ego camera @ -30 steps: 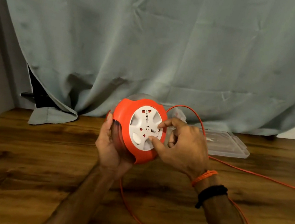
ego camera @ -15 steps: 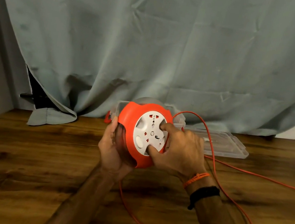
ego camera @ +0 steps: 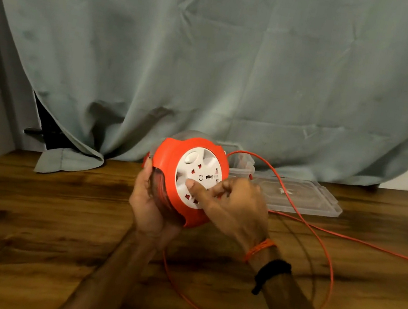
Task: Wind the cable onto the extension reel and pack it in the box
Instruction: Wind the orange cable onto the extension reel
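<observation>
I see the dark wooden table (ego camera: 24,218) under everything. Behind the round orange extension reel (ego camera: 169,159) sit a clear plastic box (ego camera: 243,165) and its flat lid (ego camera: 303,198). The thin orange cable (ego camera: 328,245) loops right of the reel. My left hand (ego camera: 151,205) cups the reel above the table; my right hand (ego camera: 231,207) pinches its white socket face (ego camera: 196,169).

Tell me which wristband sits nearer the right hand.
The orange thread band; it lies right at the wrist below the right hand, while the black band sits farther up the forearm.
</observation>
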Demonstrator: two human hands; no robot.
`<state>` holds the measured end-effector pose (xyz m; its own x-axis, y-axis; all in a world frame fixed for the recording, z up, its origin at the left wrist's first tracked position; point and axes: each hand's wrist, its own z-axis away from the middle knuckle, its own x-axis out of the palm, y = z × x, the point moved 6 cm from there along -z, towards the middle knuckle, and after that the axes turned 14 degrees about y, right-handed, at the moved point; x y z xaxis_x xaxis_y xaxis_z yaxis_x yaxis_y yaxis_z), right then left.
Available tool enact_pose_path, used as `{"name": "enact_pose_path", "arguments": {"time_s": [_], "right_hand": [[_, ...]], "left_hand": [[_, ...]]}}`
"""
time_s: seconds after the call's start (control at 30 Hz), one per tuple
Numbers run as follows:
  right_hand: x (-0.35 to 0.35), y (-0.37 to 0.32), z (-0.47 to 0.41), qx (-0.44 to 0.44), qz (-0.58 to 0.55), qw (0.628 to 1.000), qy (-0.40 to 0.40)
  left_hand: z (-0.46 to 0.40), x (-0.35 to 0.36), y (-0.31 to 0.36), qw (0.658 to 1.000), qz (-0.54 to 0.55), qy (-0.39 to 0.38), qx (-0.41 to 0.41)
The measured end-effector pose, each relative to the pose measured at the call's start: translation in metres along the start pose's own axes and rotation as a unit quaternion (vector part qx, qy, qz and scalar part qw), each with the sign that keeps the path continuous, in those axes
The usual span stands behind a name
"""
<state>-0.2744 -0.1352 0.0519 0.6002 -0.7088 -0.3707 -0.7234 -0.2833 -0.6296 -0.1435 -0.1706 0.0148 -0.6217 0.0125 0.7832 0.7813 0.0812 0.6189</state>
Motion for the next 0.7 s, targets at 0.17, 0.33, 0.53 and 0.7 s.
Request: {"name": "enact_pose_path", "arguments": {"time_s": [0.17,0.33,0.53,0.7], "right_hand": [[-0.021,-0.011,-0.013,-0.176,0.064,0.982,-0.002],[-0.017,-0.012,-0.006,-0.241,0.128,0.962,-0.016],[-0.015,-0.012,-0.003,-0.266,0.157,0.951,0.024],[-0.017,-0.008,0.003,-0.158,0.142,0.975,0.059]], "left_hand": [[0.001,0.001,0.001,0.998,0.030,-0.036,-0.035],[0.006,0.006,0.000,0.996,0.017,-0.067,-0.061],[0.009,0.008,-0.004,0.995,0.017,-0.076,-0.068],[0.005,0.006,-0.003,0.999,-0.003,-0.044,-0.023]]}}
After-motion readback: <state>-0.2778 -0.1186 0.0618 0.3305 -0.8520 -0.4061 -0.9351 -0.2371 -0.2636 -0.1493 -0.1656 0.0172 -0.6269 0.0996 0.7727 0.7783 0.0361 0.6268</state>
